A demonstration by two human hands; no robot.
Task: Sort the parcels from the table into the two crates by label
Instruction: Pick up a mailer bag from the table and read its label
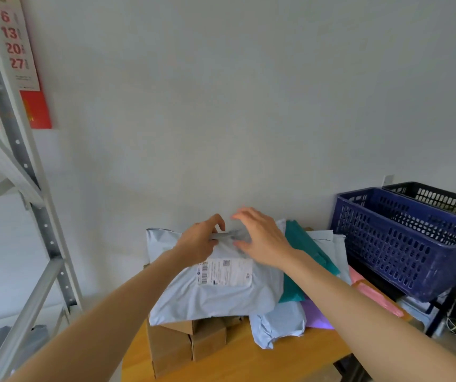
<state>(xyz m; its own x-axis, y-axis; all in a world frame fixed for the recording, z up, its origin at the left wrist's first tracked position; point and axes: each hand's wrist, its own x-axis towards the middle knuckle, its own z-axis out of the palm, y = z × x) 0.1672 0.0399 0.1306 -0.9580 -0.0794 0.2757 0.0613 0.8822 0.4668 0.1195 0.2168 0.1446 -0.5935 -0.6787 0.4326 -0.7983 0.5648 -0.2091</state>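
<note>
My left hand pinches the far edge of the grey bag, fingers curled round it. My right hand is spread wide over the same edge; I cannot tell if it touches. The grey bag lies label up on brown boxes at the table's left edge. The wall is close behind. On the right, past the table edge, stands the blue crate, with the black crate behind it. A teal bag and a pink bag lie in between. The room above them is open. A rack stands on the left.
</note>
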